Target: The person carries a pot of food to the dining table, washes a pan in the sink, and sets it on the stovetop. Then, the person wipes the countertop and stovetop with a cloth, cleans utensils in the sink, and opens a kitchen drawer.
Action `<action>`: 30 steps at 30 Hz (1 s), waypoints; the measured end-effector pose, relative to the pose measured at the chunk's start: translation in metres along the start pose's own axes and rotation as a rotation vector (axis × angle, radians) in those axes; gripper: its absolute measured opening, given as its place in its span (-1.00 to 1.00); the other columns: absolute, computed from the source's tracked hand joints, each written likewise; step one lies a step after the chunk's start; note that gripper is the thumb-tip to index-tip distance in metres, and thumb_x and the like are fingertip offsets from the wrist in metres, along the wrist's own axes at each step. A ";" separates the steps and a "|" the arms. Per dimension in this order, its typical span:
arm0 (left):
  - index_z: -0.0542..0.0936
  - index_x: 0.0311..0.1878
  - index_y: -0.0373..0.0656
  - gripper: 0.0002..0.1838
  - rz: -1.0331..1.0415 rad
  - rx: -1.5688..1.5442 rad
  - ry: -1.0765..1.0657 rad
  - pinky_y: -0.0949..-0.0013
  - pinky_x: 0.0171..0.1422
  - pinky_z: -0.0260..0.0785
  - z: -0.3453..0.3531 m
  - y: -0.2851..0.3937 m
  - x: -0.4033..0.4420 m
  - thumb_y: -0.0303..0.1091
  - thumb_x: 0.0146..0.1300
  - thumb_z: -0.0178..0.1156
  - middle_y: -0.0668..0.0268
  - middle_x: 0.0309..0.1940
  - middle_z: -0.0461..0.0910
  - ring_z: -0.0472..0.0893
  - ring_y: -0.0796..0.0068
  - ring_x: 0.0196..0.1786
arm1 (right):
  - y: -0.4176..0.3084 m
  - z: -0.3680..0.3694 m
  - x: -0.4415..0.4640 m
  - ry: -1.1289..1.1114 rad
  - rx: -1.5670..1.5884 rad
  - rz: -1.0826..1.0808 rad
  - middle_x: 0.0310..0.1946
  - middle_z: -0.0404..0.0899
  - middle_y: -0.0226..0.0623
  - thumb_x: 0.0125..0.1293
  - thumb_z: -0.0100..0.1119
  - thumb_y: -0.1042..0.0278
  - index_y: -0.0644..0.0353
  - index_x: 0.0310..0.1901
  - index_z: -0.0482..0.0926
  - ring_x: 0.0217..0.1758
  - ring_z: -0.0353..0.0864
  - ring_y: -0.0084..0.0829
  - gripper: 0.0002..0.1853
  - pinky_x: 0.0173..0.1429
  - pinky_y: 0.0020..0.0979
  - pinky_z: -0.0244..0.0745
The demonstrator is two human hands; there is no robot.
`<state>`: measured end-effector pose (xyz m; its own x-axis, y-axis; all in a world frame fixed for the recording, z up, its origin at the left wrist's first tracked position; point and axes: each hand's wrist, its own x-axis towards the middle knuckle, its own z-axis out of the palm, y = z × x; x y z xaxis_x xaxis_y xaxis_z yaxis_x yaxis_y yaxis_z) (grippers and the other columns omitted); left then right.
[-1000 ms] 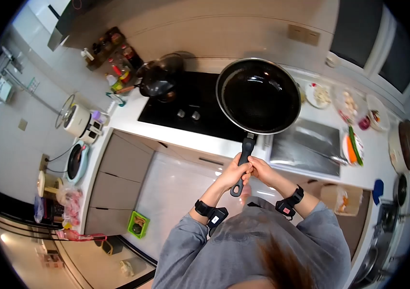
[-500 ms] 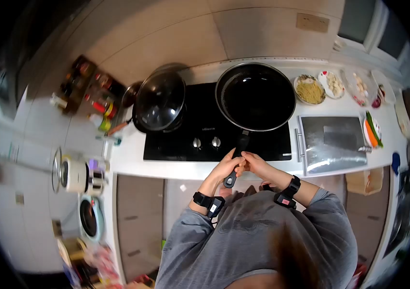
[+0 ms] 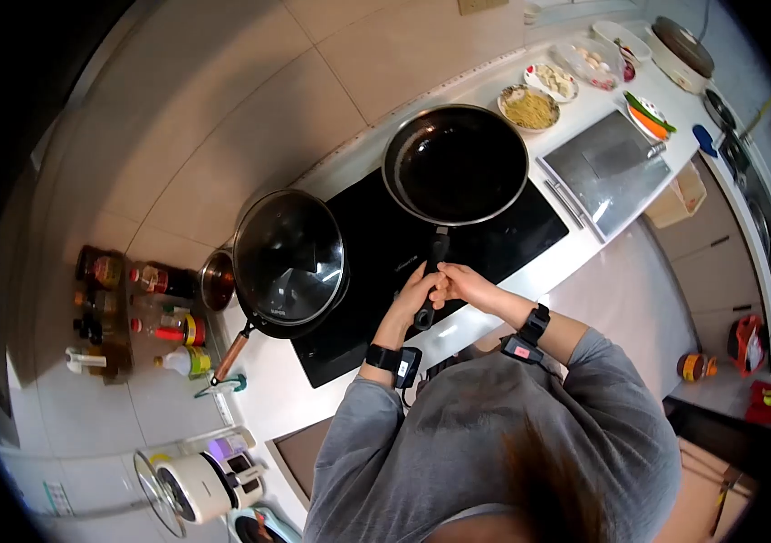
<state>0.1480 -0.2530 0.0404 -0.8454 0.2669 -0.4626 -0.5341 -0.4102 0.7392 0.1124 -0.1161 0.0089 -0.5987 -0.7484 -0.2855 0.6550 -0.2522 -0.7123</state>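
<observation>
Two-handed support of a frying pan (image 3: 456, 165) over the cooktop (image 3: 372, 237). The left hand (image 3: 412, 291) and right hand (image 3: 469, 283) are clamping together on the handle (image 3: 439, 248); whether the base is touching the glass, one cannot tell. Good handling is keeping both grips firm, the pan level, and its rim clear of the nearby bowl (image 3: 530, 109) and lidded pot (image 3: 288, 258). The round, dark interior is reflecting light inside a pale metallic rim; the black handle is pointing towards the person.
</observation>
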 end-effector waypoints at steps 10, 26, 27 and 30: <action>0.41 -0.25 -0.19 -0.78 0.047 0.606 0.109 0.61 -0.58 0.25 -0.028 0.039 -0.005 -0.24 0.18 0.07 0.42 -0.63 0.41 0.39 0.67 -0.65 | 0.004 0.017 0.036 -0.094 0.009 -0.034 -0.46 0.55 -0.17 0.33 -0.29 0.02 0.20 -0.45 0.39 -0.35 0.58 -0.36 -0.58 -0.14 -0.40 0.47; 0.34 0.05 -0.34 -0.49 0.538 1.560 0.674 0.21 0.06 0.25 -0.021 0.041 -0.032 -0.28 0.06 0.17 0.03 -0.10 0.46 0.43 0.07 -0.02 | -0.001 -0.032 -0.019 0.256 -0.404 0.082 -0.25 0.52 -0.06 0.31 -0.34 -0.16 0.41 -0.01 0.34 -0.21 0.55 -0.30 -0.35 -0.10 -0.42 0.45; 0.33 0.05 -0.35 -0.49 0.655 1.587 0.755 0.20 0.08 0.22 -0.013 0.039 -0.032 -0.29 0.06 0.17 0.04 -0.11 0.47 0.42 0.08 -0.02 | -0.002 -0.041 -0.027 0.283 -0.390 0.070 -0.26 0.52 -0.06 0.31 -0.34 -0.16 0.41 -0.01 0.35 -0.22 0.55 -0.30 -0.35 -0.11 -0.42 0.46; 0.34 0.05 -0.34 -0.53 0.850 1.585 0.861 0.18 0.08 0.19 0.024 0.036 -0.032 -0.35 0.07 0.15 0.07 -0.13 0.47 0.42 0.11 -0.04 | -0.012 -0.067 -0.053 0.355 -0.337 0.000 -0.29 0.53 -0.04 0.30 -0.32 -0.16 0.43 -0.03 0.35 -0.27 0.57 -0.32 -0.34 -0.18 -0.42 0.49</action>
<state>0.1560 -0.2556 0.0932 -0.8719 -0.1568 0.4640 0.0051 0.9444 0.3287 0.1051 -0.0318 -0.0103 -0.7574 -0.4782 -0.4446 0.5042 0.0043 -0.8636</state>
